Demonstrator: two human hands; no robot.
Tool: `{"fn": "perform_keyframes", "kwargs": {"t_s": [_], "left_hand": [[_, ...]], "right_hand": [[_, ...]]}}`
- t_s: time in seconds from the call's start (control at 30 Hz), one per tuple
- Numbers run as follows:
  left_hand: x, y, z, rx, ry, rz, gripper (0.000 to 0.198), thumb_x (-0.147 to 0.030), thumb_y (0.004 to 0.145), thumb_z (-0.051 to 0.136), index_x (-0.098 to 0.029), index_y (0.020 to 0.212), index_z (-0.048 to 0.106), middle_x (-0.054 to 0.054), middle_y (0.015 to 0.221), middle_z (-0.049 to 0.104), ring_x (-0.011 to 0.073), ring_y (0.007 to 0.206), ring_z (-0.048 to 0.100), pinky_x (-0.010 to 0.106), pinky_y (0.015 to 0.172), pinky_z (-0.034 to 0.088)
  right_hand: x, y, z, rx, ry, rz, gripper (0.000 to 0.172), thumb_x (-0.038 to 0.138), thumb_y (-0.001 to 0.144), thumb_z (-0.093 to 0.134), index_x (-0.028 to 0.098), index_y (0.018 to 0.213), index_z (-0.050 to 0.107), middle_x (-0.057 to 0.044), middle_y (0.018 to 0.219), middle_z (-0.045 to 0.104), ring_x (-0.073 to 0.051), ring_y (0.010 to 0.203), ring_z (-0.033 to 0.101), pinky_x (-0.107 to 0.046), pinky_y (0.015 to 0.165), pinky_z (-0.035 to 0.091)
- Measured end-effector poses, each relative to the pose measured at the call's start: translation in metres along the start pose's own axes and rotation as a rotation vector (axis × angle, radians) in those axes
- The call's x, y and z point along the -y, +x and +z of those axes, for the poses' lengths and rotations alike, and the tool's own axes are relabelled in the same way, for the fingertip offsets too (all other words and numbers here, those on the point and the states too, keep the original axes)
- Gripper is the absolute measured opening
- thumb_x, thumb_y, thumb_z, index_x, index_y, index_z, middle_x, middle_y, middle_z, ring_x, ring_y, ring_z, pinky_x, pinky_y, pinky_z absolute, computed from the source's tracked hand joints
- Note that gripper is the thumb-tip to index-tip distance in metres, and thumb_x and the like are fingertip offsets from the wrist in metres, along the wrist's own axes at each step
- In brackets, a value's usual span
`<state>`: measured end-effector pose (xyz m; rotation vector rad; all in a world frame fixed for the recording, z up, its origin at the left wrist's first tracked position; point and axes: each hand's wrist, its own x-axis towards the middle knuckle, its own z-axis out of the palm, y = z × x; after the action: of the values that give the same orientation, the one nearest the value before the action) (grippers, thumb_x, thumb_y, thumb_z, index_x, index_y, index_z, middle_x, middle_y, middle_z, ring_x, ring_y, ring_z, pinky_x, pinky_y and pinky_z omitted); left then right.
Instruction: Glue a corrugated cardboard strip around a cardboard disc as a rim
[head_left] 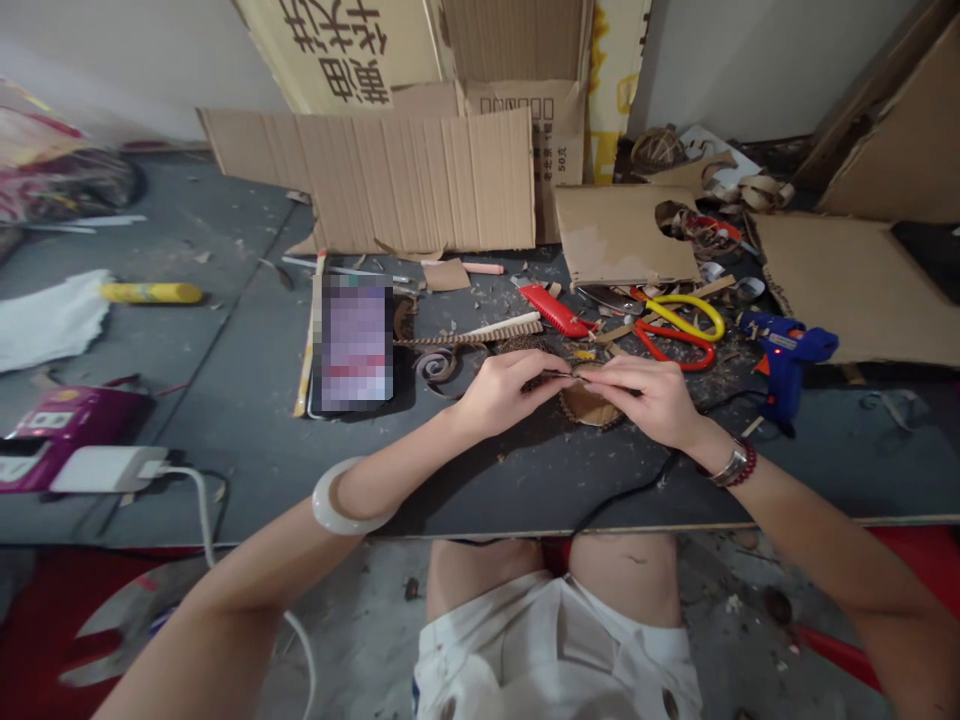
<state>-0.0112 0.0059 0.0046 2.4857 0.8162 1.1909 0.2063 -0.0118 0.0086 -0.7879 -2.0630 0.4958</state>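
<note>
My left hand (504, 389) and my right hand (646, 392) meet over the dark table (480, 480), both pinching a thin strip of corrugated cardboard (559, 375) between thumb and fingers. Under my right hand lies a round coiled cardboard piece (587, 407). A small cardboard spiral (437, 365) lies just left of my left hand. A white bangle sits on my left wrist, a watch and red beads on my right.
A phone (352, 342) lies left of my hands. Behind them are a red utility knife (555, 310), red scissors (673, 345), yellow scissors (694, 313) and a blue glue gun (784, 360). Cardboard sheets (420, 180) stand at the back. A white charger (105, 468) lies at left.
</note>
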Motion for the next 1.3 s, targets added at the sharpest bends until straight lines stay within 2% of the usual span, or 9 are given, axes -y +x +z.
{"fn": "perform_keyframes", "kwargs": {"t_s": [0.17,0.43,0.83,1.3], "left_hand": [[-0.0012,-0.0011,0.0001,0.014,0.011,-0.026,0.011,-0.026,0.088,0.062,-0.016,0.09,0.065,0.004,0.083,0.074,0.0109,0.074,0.07,0.019,0.07,0.054],[-0.0028,0.0004,0.0023,-0.036,-0.013,0.044,0.006,-0.019,0.085,0.065,-0.013,0.086,0.064,0.003,0.078,0.073,0.009,0.068,0.068,0.015,0.066,0.053],[-0.005,-0.0006,0.0015,0.03,-0.072,0.048,0.007,-0.018,0.087,0.062,-0.012,0.09,0.065,0.006,0.082,0.074,0.0107,0.071,0.07,0.017,0.068,0.055],[-0.0078,-0.0011,0.0011,0.067,-0.072,0.062,0.007,-0.015,0.088,0.059,-0.013,0.093,0.063,0.005,0.082,0.073,0.0098,0.072,0.069,0.016,0.067,0.053]], "right_hand": [[0.0008,-0.0008,0.0012,-0.008,0.018,0.013,0.016,0.021,0.085,0.065,0.02,0.099,0.073,-0.004,0.086,0.075,-0.014,0.074,0.067,-0.03,0.07,0.056],[-0.0031,-0.0018,0.0022,0.003,-0.052,0.018,0.018,0.023,0.087,0.063,0.02,0.102,0.072,-0.004,0.087,0.076,-0.014,0.074,0.068,-0.029,0.071,0.055],[-0.0013,-0.0015,0.0039,-0.038,-0.092,-0.061,0.011,0.018,0.085,0.064,0.018,0.094,0.071,-0.005,0.085,0.075,-0.014,0.074,0.069,-0.027,0.069,0.057],[-0.0004,-0.0009,0.0025,-0.03,-0.118,-0.052,0.005,0.018,0.085,0.064,0.018,0.089,0.067,-0.003,0.081,0.073,-0.013,0.071,0.066,-0.026,0.068,0.053]]}}
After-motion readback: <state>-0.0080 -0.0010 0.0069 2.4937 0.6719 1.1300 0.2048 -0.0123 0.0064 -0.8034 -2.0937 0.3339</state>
